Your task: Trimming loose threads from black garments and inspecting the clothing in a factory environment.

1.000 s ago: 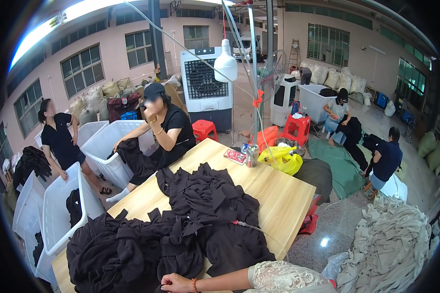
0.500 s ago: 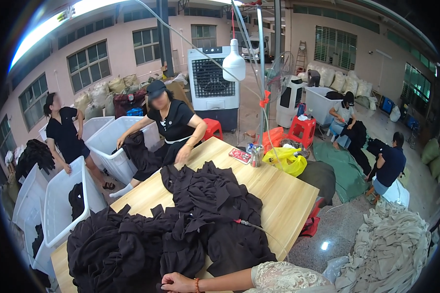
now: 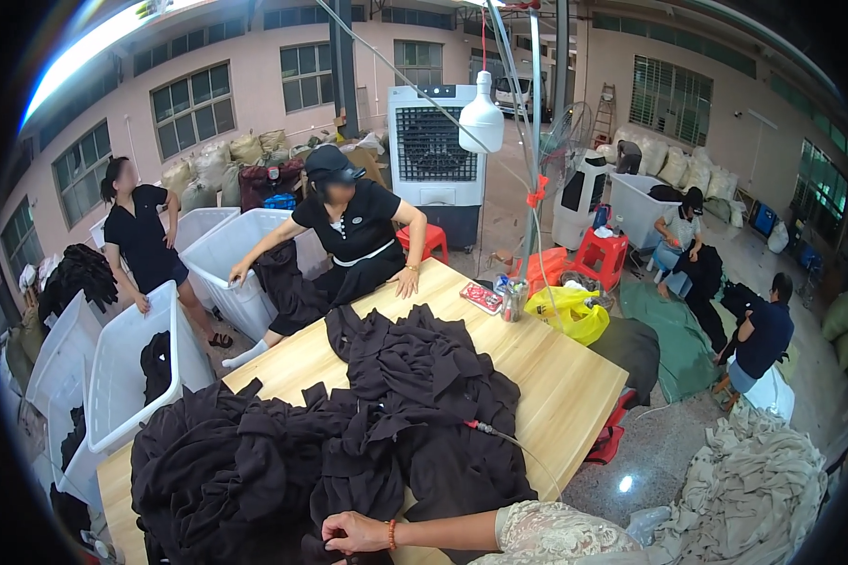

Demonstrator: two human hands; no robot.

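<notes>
My right hand (image 3: 358, 533) comes in at the lower edge, its forearm in a cream lace sleeve with an orange bead bracelet. Its fingers are closed in a pinch on an edge of a dark garment (image 3: 318, 549); the lower part of this garment is cut off by the picture's edge. In front of the hand, a large heap of dark garments (image 3: 226, 471) covers the near part of the wooden table (image 3: 561, 391). A cable with a metal end (image 3: 481, 427) lies across the heap. My left hand is out of view.
At the table's far side a co-worker (image 3: 358, 226) leans a hand on the top. White bins (image 3: 127, 348) stand at the left beside another person. A red box (image 3: 481, 298), a jar of tools (image 3: 512, 303) and a yellow bag (image 3: 572, 315) sit at the far edge. Pale cloth (image 3: 749, 490) is piled at right.
The view has shifted, so the scene sits farther right and lower. My right hand has risen slightly, still pinching the garment. The co-worker's hand now rests on the table edge.
</notes>
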